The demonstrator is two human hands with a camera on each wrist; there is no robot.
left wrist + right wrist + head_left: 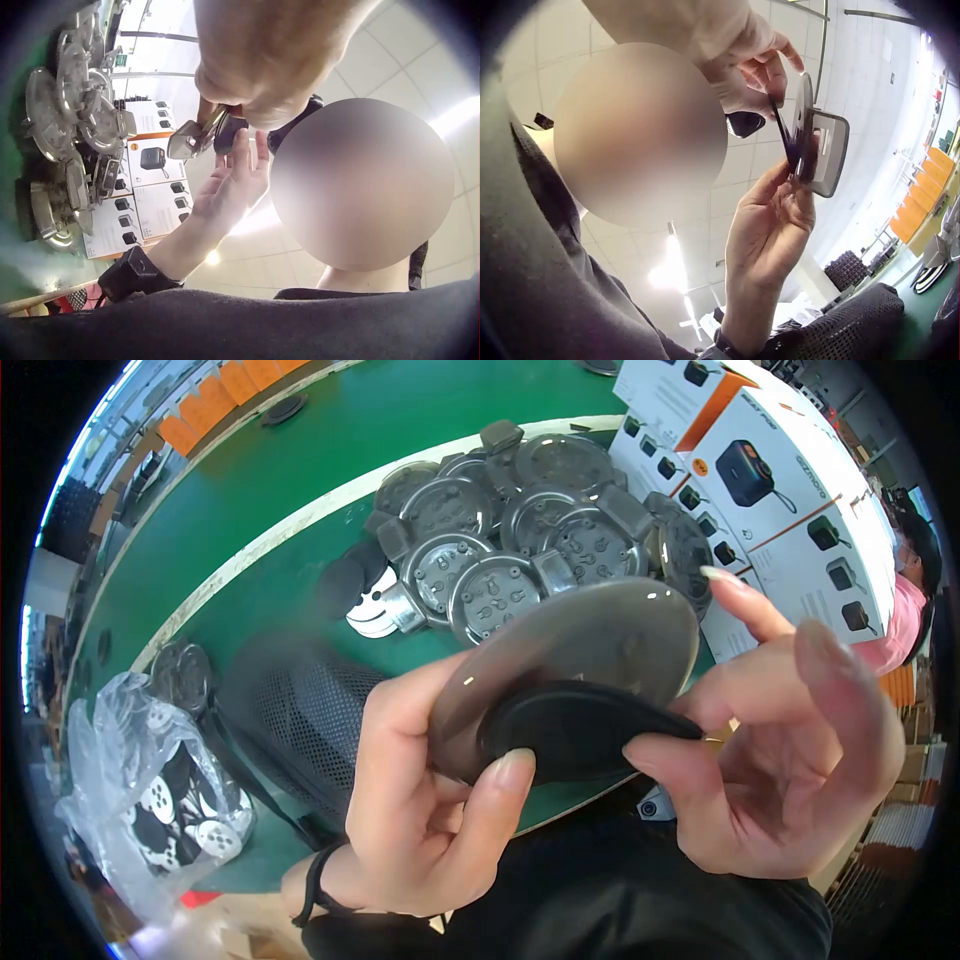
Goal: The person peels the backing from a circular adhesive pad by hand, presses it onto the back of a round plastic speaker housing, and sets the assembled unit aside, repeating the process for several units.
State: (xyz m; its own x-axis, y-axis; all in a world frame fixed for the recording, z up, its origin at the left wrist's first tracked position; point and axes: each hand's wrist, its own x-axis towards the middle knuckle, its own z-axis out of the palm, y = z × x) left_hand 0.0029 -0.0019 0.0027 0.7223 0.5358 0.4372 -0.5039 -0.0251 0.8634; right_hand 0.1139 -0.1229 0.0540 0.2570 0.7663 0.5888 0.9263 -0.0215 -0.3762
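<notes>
My left hand [420, 800] grips a translucent grey round plastic housing [610, 625] by its left side, the thumb lying at the edge of a black round pad [580, 730]. In the right wrist view the housing [829, 154] shows a rectangular block on its far side. Thumb and index of my right hand [790, 750] pinch the right edge of the pad, the other fingers raised. Seen edge-on there, the pad [781, 131] tilts away from the housing at the top and meets it near the left fingertips.
Behind my hands, similar housings [490, 595] lie piled on the green table [330, 430]. White product boxes [740, 470] are stacked at right. Black mesh [320, 700] and a clear bag [110, 760] of black and white round parts lie at left. A person in pink [890, 645] is far right.
</notes>
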